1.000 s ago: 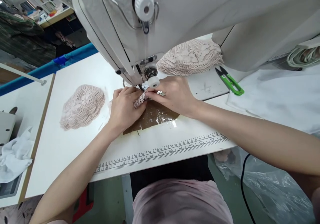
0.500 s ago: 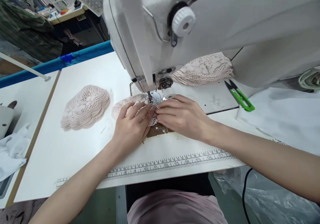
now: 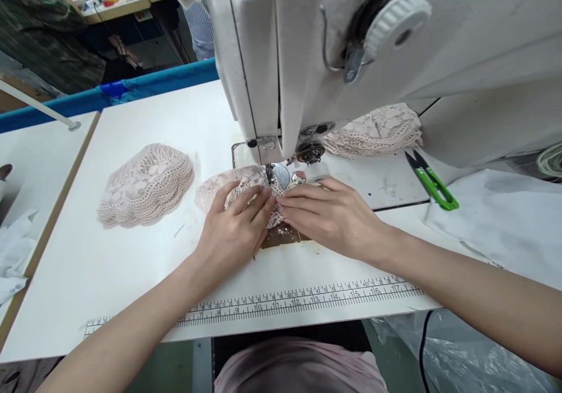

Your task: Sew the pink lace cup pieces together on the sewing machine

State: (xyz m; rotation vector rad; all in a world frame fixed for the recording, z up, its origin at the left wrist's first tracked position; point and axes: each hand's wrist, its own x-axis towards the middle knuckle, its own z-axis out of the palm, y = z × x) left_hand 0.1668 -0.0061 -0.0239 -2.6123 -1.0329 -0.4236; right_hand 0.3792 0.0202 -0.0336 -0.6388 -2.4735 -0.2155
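A pink lace piece (image 3: pixel 219 187) lies flat under the presser foot (image 3: pixel 270 174) of a white sewing machine (image 3: pixel 351 47). My left hand (image 3: pixel 235 229) lies on the lace with its fingers stretched out flat, pressing it to the table. My right hand (image 3: pixel 327 212) rests beside it, fingers also flat, fingertips on the lace just in front of the needle. The fingertips of both hands nearly touch. A brown taped patch (image 3: pixel 283 238) shows on the table under my hands.
A stack of pink lace pieces (image 3: pixel 143 183) sits to the left, another lace stack (image 3: pixel 377 130) behind the machine. Green thread snips (image 3: pixel 432 183) lie to the right. A printed ruler (image 3: pixel 307 300) runs along the front edge. White cloth (image 3: pixel 504 217) lies at right.
The lace was bunched and pinched between my fingers a second ago; it is now spread flat under the foot, with both hands laid flat on it. The camera has moved closer.
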